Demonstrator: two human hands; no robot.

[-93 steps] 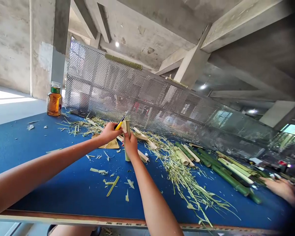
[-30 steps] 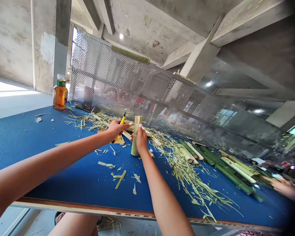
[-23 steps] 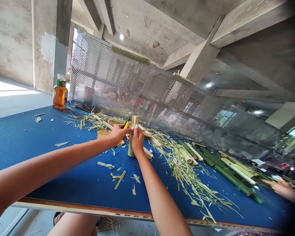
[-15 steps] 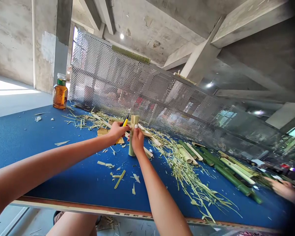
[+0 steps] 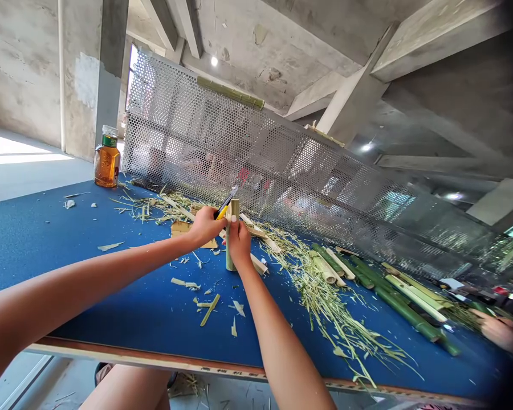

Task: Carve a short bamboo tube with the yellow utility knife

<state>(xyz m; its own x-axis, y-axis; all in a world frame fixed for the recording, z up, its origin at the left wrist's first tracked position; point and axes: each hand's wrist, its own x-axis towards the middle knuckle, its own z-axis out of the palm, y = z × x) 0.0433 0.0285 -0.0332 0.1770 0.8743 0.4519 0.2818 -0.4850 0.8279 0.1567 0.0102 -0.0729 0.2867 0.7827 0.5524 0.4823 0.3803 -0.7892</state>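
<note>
My left hand [image 5: 207, 225] is closed around a yellow and black utility knife [image 5: 224, 207], its blade slanting up and to the right. My right hand [image 5: 239, 242] grips a short bamboo piece [image 5: 230, 259], which stands upright on the blue table [image 5: 132, 307]. The fingertips of both hands meet at the upper part of the bamboo, and the knife is just beside its top; I cannot tell whether the blade touches it. Behind my left wrist lies a piece of brown cardboard [image 5: 180, 228]. Thin bamboo slivers [image 5: 210, 310] are scattered in front of the hands.
A heap of bamboo shavings [image 5: 325, 310] stretches across the table to the right. Green bamboo poles [image 5: 406, 313] and split pieces lie beyond it. A bottle of amber liquid [image 5: 106, 159] stands at the back left. A perforated metal screen [image 5: 239, 148] borders the back. Another person's hand [image 5: 498, 330] is at far right.
The knife has tilted further to the right, and my left hand has turned slightly with it. My right hand keeps its hold on the bamboo. The view has shifted a little.
</note>
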